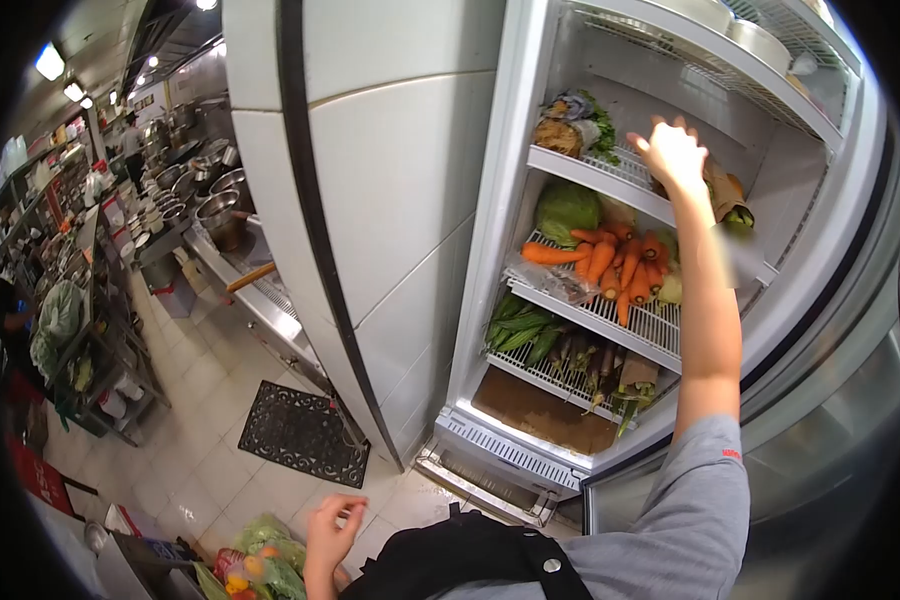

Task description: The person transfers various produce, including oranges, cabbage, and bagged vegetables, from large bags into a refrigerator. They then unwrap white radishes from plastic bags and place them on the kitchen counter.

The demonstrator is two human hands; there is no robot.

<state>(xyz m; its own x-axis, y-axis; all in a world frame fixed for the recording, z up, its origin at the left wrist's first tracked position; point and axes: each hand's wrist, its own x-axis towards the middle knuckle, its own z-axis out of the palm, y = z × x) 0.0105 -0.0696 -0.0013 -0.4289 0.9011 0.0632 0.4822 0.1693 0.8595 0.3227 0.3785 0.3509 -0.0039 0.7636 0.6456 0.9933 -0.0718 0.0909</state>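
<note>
My right hand [673,155] reaches into the open upright fridge, level with an upper shelf, its fingers spread and nothing visible in them. Just right of it lies a brown paper-wrapped bundle of greens [727,195], partly hidden by my wrist. On the same shelf, to the left, sits another wrapped bunch of leafy greens [576,128]. One shelf down are carrots [625,265] and a green cabbage [568,212]. Low in the view, my left hand [332,530] hangs away from the fridge, its fingers loosely bent and apart, holding nothing visible.
Long green vegetables [525,328] fill the lower shelf. The glass door [820,400] stands open at right; a tiled wall [400,170] borders the left. Bagged vegetables [260,560] lie below my left hand. A black mat [305,432] is on the floor; a person stands far left.
</note>
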